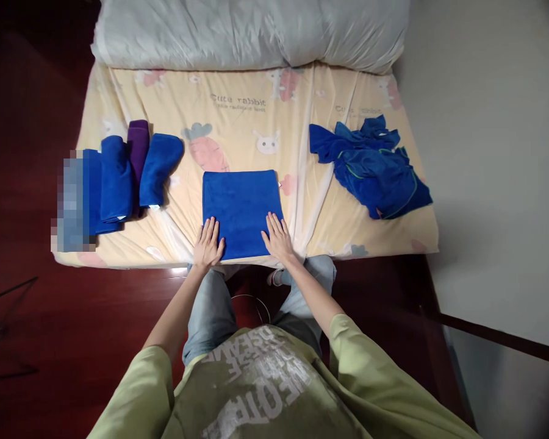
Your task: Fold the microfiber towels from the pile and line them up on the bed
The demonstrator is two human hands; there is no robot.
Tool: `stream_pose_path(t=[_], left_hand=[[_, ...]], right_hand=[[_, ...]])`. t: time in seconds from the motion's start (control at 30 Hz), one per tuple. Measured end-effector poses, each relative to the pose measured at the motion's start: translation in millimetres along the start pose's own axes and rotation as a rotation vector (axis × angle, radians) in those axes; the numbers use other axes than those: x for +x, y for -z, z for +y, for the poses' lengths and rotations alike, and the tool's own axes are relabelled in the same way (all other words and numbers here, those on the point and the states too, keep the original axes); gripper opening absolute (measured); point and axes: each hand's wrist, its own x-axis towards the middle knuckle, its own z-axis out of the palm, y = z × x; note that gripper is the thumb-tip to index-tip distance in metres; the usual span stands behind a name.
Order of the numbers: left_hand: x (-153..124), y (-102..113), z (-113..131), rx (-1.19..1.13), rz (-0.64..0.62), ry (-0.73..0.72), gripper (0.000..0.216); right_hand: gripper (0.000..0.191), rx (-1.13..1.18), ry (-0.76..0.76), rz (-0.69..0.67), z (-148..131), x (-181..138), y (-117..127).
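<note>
left hand (207, 242) and right hand (279, 236) lay flat, fingers parted, on a square blue cloth (242, 204) by the six-o'clock edge of the printed sheet (244, 152); crumpled heap (377, 177) sat toward three, folded fleecy bundles (116, 177) toward nine, puffy quilt (251, 36) at twelve.

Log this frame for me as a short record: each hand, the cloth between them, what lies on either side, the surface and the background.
Left hand: open, palm down at the left edge of the middle cloth
Right hand: open, palm down at its right edge
Middle cloth: blue, roughly square, lying flat
Left side: folded or rolled cloths, blue ones and a purple one
Right side: crumpled blue heap, green trim visible
Surface: yellow rabbit-and-carrot print sheet
Far edge: pale, puffy bedding
</note>
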Motion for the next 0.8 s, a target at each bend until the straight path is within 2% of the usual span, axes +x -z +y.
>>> stream_pose_path(t=[0.2, 0.37, 0.53, 0.67, 0.8], left_hand=[[-18.9, 2.5, -12.9, -0.004, -0.017, 0.023, 0.074], [-20.6, -6.2, -18.7, 0.023, -0.019, 0.031, 0.075], [-18.5, -8.9, -18.5, 0.038, 0.016, 0.007, 0.075], [-19.4, 7.5, -7.3, 0.084, -0.002, 0.007, 0.072], [-39.9, 32.0, -4.8, 0.112, -0.032, -0.15, 0.068]], right_hand=[[0.068, 0.008, -0.035, -0.009, 12.2, -12.9, -1.6], [0.068, 0.004, -0.051, -0.03, 13.8, -12.7, -7.3], [0.068, -0.007, -0.038, 0.009, 13.6, -10.6, -12.7], [0.066, 0.041, 0.006, 0.036, 13.0, -13.5, -3.1], [0.062, 0.091, 0.145, 0.121, 23.1, -39.3, 15.2]])
